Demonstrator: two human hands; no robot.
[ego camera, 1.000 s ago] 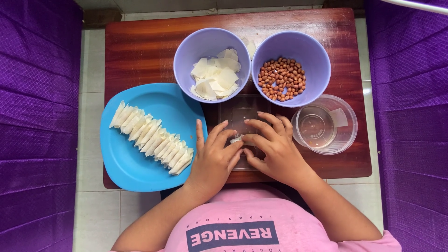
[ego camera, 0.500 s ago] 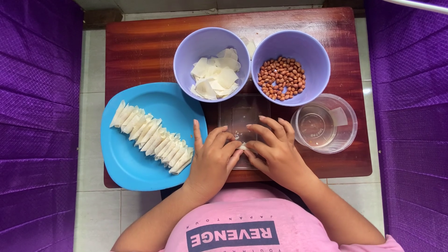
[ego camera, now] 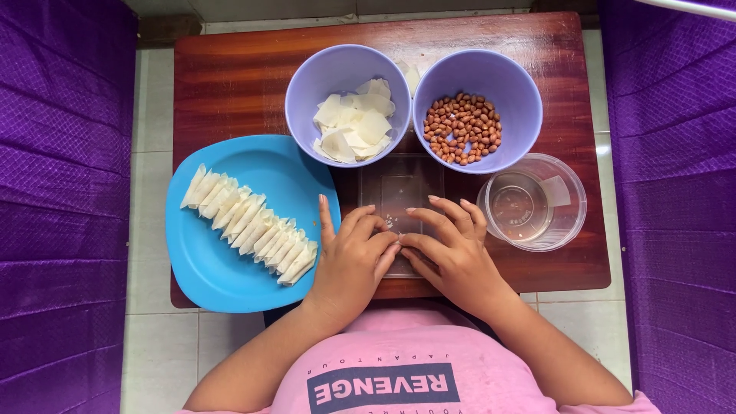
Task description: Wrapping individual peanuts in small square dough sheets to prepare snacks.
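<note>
My left hand [ego camera: 351, 257] and my right hand [ego camera: 452, 249] meet fingertip to fingertip over a clear flat plastic tray [ego camera: 402, 184] at the table's near edge. Both pinch a small pale piece between them; it is almost wholly hidden by the fingers. Just beyond the tray stands a lilac bowl [ego camera: 307, 100] of white square wrappers [ego camera: 354, 130]. Beside it, a second lilac bowl [ego camera: 512, 92] holds brown peanuts [ego camera: 462, 128]. A blue plate [ego camera: 230, 268] to my left carries a diagonal row of several folded white triangles [ego camera: 249, 225].
A clear round plastic container [ego camera: 533, 203] with a little water stands right of my right hand. Everything rests on a small dark wooden table [ego camera: 230, 77] over a tiled floor. Purple cloth [ego camera: 61, 207] flanks both sides.
Both hands have drawn slightly toward me and closed in tighter around the small piece. Bowls, plate and container have not moved.
</note>
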